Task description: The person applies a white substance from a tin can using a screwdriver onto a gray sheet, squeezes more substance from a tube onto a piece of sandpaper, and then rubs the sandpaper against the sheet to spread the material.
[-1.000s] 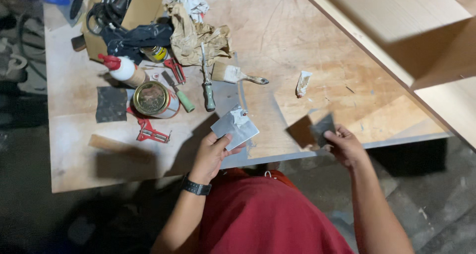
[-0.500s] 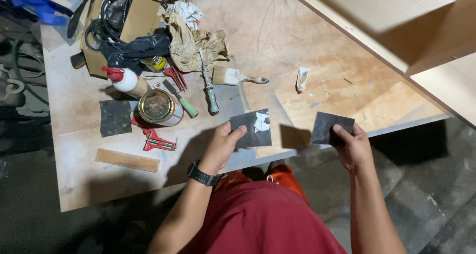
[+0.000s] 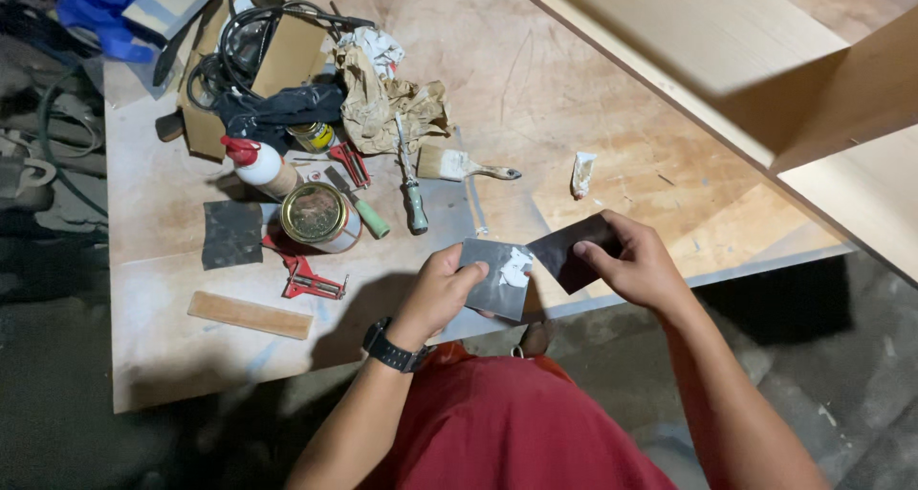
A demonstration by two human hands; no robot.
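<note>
Two dark sheets of sandpaper are held over the near edge of the plywood tabletop [image 3: 593,98], one in each hand, their inner corners just overlapping. The left hand [image 3: 435,294], with a black watch [image 3: 390,347] on its wrist, is closed on the grey sheet [image 3: 492,278], thumb on top and fingers curled under its left side; a white smear sits near that sheet's right edge. The right hand [image 3: 636,265] pinches the darker sheet [image 3: 572,251] by its right side, thumb pressed on its upper face. Both sheets hang above the tabletop's near edge, roughly at its middle. Toward the left side of the tabletop lie a third dark sheet [image 3: 231,234], a round tin [image 3: 317,216] with a gold lid, a red clamp [image 3: 308,278] and a flat wooden strip [image 3: 250,315], the strip closest to the near left corner. Farther back stand a white bottle with a red spray cap [image 3: 256,163], a green-handled tool [image 3: 414,198] and a small brush [image 3: 464,166]. Crumpled brown paper [image 3: 392,108] and a cardboard box [image 3: 277,55] holding black cables sit near the far left corner. A small squeezed tube [image 3: 581,174] lies alone to the right of the brush. A pale wooden shelf unit [image 3: 765,60] runs along the tabletop's right side.
</note>
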